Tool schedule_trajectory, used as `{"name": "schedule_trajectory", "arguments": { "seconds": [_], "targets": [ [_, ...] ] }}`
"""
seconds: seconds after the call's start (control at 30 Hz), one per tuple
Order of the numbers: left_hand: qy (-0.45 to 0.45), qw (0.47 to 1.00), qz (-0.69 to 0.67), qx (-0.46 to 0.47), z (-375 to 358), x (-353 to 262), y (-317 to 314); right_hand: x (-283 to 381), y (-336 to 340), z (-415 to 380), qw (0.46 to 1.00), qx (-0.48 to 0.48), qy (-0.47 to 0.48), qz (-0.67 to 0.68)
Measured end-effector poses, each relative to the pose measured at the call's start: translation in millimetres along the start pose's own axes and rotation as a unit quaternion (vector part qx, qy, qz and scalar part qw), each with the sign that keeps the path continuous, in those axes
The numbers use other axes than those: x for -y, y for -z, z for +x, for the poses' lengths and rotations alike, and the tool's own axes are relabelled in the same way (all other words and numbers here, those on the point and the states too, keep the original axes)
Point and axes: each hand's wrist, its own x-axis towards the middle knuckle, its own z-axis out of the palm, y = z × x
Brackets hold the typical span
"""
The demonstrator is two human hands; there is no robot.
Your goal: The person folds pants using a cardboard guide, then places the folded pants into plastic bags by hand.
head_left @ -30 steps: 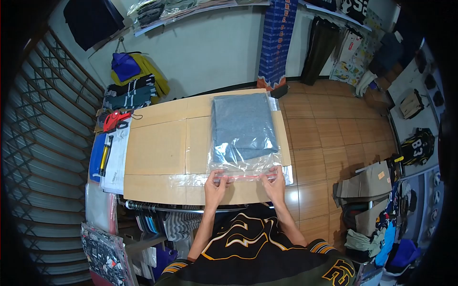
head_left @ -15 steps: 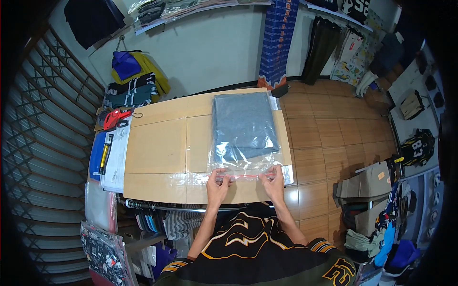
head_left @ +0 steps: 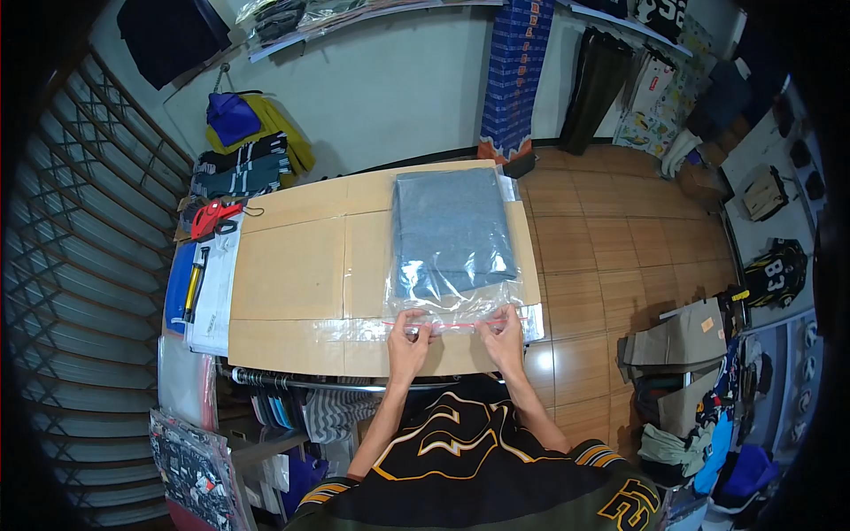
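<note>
A folded grey-blue garment (head_left: 453, 230) lies inside a clear plastic bag (head_left: 452, 305) on the right part of the cardboard-topped table (head_left: 292, 265). The bag's mouth faces me, and a thin red strip runs across it. My left hand (head_left: 408, 343) pinches the bag's near edge at the left of the strip. On the right side, my right hand (head_left: 503, 338) pinches the same edge, thumb and fingers pressed together. Between the two hands the red strip stretches nearly straight.
At the table's left end are a red tape dispenser (head_left: 215, 218), a yellow-and-black cutter (head_left: 195, 285) and white sheets (head_left: 212, 301). Clothes on hangers (head_left: 336, 416) hang below the near edge. Tiled floor (head_left: 589, 257) lies to the right, with stacked clothes (head_left: 677, 442) beyond.
Both hands have slid slightly inward along the bag's edge, the left one moving right and the right one moving left. The garment stays in place.
</note>
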Motion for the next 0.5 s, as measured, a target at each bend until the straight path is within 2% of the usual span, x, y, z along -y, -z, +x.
{"name": "schedule_trajectory", "arguments": {
  "seconds": [0.2,0.5],
  "targets": [
    [-0.007,1.000,-0.023,0.011,-1.5,1.2,-3.0,17.7,-1.5,-1.0,0.997,0.042,-0.053,0.024],
    [-0.013,0.999,0.027,-0.015,-1.7,8.4,-8.4,0.7,-9.5,0.4,0.998,0.028,-0.034,0.052]
  ]
}}
